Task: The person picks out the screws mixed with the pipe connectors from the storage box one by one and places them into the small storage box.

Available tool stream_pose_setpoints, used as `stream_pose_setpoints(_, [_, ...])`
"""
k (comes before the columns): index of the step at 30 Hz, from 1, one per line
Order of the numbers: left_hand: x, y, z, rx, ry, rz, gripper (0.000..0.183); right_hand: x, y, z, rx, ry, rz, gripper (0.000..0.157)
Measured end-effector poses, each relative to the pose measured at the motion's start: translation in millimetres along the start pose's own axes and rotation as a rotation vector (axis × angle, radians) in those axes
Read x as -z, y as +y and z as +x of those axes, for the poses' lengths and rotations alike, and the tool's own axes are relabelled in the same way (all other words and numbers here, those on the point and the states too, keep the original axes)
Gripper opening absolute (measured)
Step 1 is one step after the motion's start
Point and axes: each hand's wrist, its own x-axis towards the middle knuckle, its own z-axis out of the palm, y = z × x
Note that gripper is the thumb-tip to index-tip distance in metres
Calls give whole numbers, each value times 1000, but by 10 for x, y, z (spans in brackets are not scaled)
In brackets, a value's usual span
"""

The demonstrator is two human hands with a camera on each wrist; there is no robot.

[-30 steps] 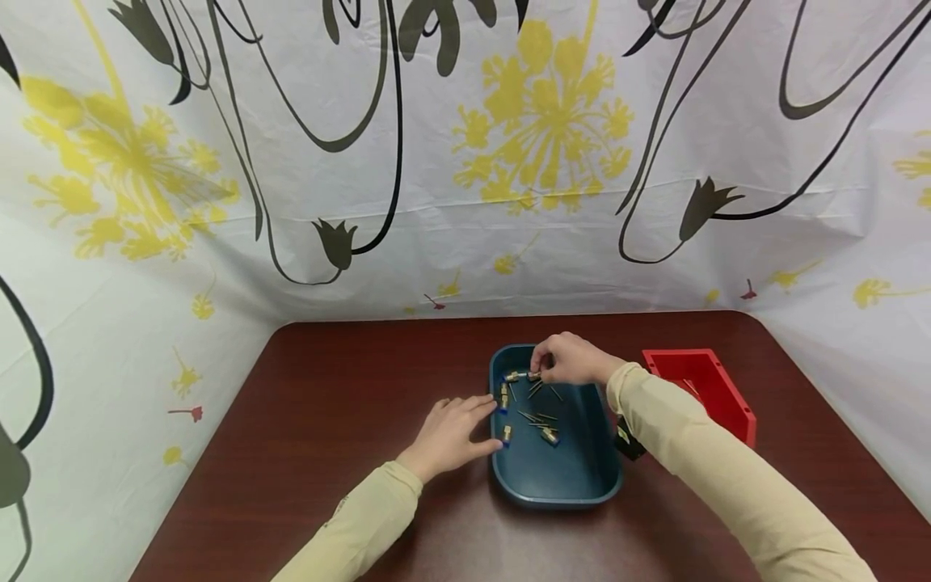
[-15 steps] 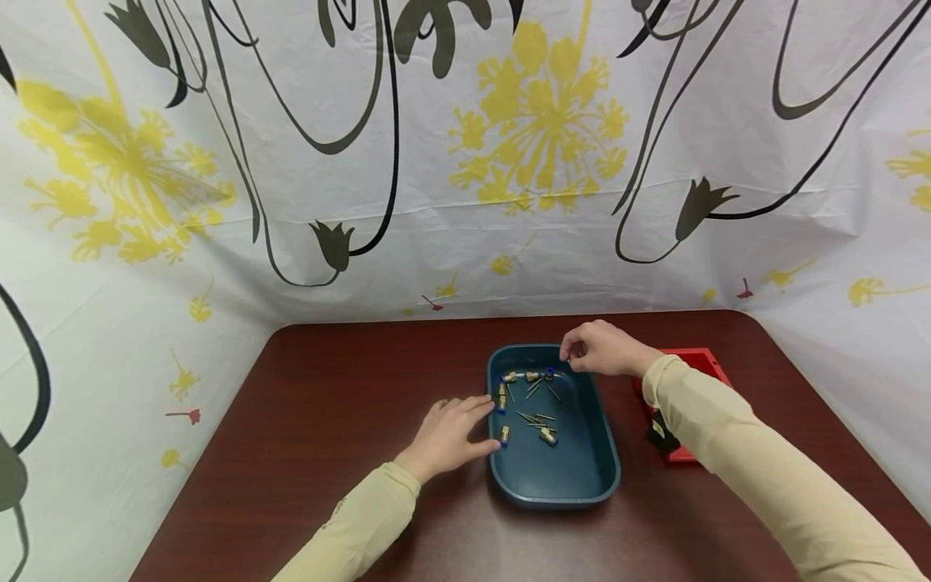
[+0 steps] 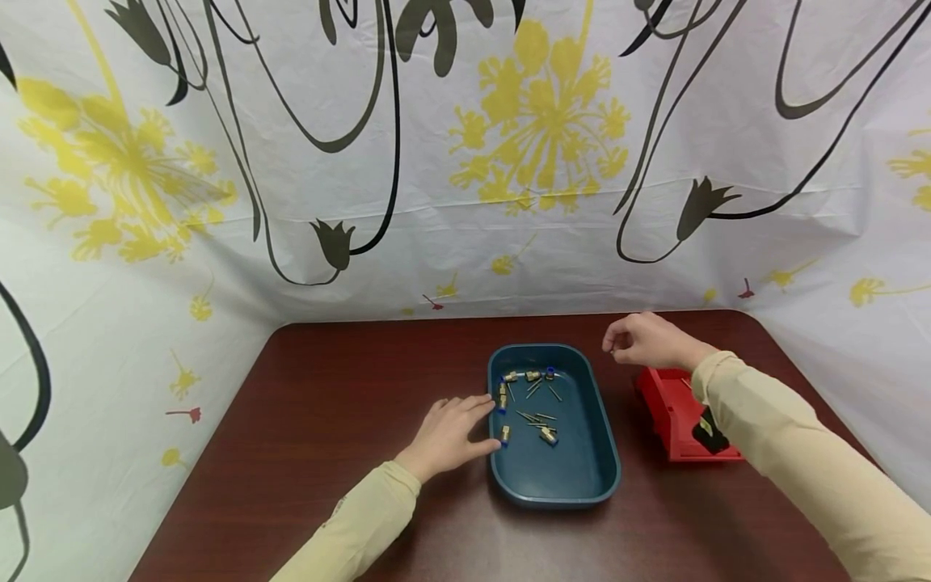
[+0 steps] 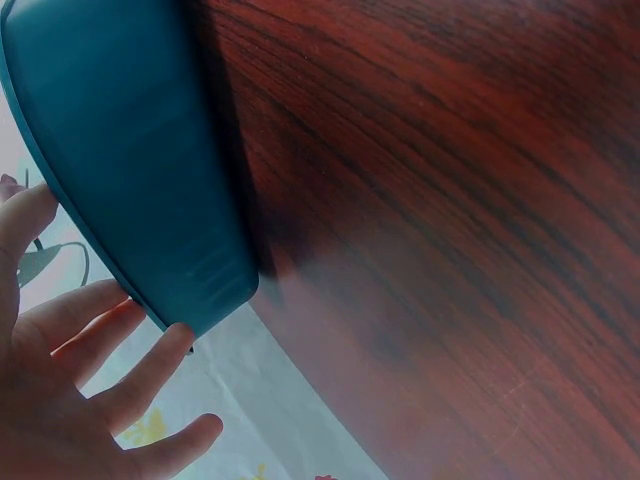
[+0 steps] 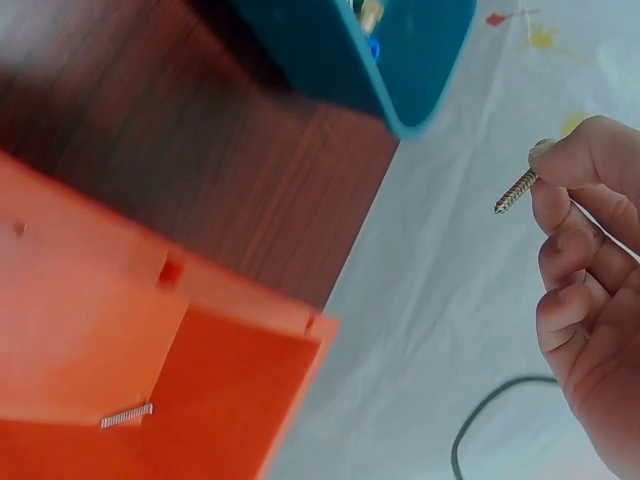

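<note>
In the head view, we find the left hand [image 3: 458, 432] low at centre, its fingers spread and lightly bent over nothing, fingertips touching the near-left rim of the dark blue, round-cornered tray [image 3: 556, 477], probably to steady it. The right hand [image 3: 650, 339], right of centre, pinches a brass-coloured, threaded metal screw [image 5: 516, 192] between thumb and forefinger. In the right wrist view, we see it at right of frame, held by one end so the pointed tip juts free. At lower left there, a silvery threaded screw [image 5: 127, 415] lies in the red, straight-sided plastic bin [image 5: 250, 380]. Brass fittings with blue collars [image 3: 549, 436] and thin brass-coloured screws [image 3: 537, 419] lie in the tray, whose raised walls, we judge, stop them rolling away.
</note>
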Motion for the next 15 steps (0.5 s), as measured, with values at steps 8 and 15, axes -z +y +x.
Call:
stream_pose_setpoints(8, [19, 2, -5, 1, -2, 2, 61, 151, 138, -186, -55, 12, -5, 12])
stream_pose_setpoints(15, [24, 7, -10, 4, -4, 6, 61, 190, 252, -364, -80, 33, -31, 10])
